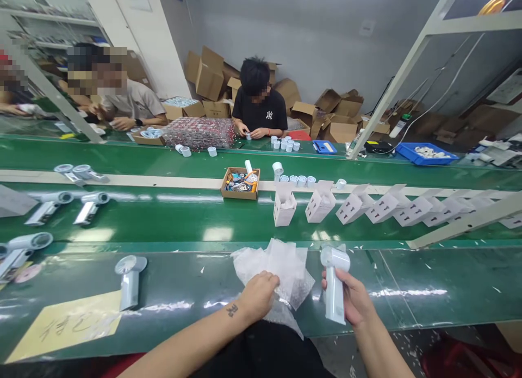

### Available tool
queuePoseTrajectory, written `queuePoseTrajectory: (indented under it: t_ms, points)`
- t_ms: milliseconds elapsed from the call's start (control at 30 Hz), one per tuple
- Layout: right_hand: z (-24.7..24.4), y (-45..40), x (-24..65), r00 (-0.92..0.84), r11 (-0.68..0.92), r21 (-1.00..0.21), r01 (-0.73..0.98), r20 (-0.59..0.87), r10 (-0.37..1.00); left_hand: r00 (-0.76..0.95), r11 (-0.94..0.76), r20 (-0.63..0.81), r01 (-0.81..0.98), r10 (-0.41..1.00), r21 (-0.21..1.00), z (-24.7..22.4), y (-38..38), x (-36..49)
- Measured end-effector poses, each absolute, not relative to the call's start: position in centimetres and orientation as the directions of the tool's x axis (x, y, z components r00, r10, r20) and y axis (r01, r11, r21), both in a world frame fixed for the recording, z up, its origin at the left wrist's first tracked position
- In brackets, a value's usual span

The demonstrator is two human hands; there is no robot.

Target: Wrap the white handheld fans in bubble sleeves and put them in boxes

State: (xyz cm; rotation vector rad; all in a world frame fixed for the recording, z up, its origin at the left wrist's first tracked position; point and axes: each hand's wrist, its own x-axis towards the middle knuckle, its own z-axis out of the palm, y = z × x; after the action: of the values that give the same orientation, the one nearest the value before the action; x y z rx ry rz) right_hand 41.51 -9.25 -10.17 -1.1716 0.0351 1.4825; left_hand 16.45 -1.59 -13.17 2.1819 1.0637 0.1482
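Note:
My right hand [354, 297] is wrapped round the handle of a pale blue handheld fan [335, 291], held upright with its round head at the top. To its left, my left hand [261, 293] has its fingers closed on white bubble-wrap bags [285, 264], which lie bunched at the near edge of the green bench [171, 291]. Another pale blue fan [129, 280] lies on the bench farther left, partly over a yellow sheet [65, 323] with handwriting.
Open white boxes [284, 206] stand in a row on the green belt [196, 220]. More fans [92, 206] lie at the left. A small carton of parts [240, 190] sits mid-belt. Across it, a person in black [261, 109] handles a small cup. A slanted metal post [468, 225] crosses at right.

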Motion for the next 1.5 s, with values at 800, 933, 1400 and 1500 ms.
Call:
queuePoseTrajectory:
  t_ms: [800,933,1400,1500]
  points:
    - [-13.4,-3.6,38.2,0.179,-0.237,-0.652,-0.721,-0.505,0.844,0.313,0.305,-0.323,0.106,0.893,0.946,-5.6,8.7,15.7]
    - [-6.8,-5.2,37.5,-0.209,-0.394,-0.710,-0.583,-0.338,0.918,0.424,-0.090,-0.070,0.346,0.903,0.934,-4.3,5.7,18.3]
    - [-7.5,-7.2,35.7,-0.074,-0.449,-0.780,-0.436,-0.466,0.882,0.574,-0.589,0.341,0.325,0.745,0.740,-5.0,1.2,17.9]
    - [-6.8,-7.6,35.0,-0.018,-0.409,-0.783,-0.469,-0.455,0.890,0.624,-0.820,0.561,0.252,0.544,0.514,-5.3,0.5,17.1]
